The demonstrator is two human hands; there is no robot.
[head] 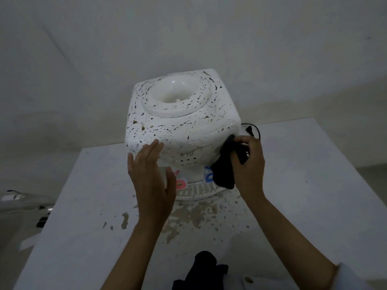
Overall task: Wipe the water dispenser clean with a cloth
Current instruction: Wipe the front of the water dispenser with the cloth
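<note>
The right hand [248,162] is gripping a dark cloth [225,166], fingers curled round its bunched upper part, and is pressing it against the front right corner of the water dispenser [182,122] while the loose end is hanging down beside the blue tap [209,175]. That hold is probably giving a firm pad at the fingertips for rubbing the corner. The left hand [151,176] is spreading flat, fingers straight and together, with the fingertips at the front left edge of the casing; whether they are actually touching cannot be told, but the palm seems to be placed there to brace the unit against the push from the other side. The dispenser is sitting toward the back of the white desk [303,185], near the wall, with no bottle in its round top well. Its white shell is looking heavily speckled with dark and brownish flecks across the top and front, so most of the wiping is likely still ahead. A pink tap [181,183] is showing beside the left hand above the slotted drip tray [199,191], and similar stains are marking the desk in front. Another dark cloth-like bundle [204,268] is lying at the near edge.
</note>
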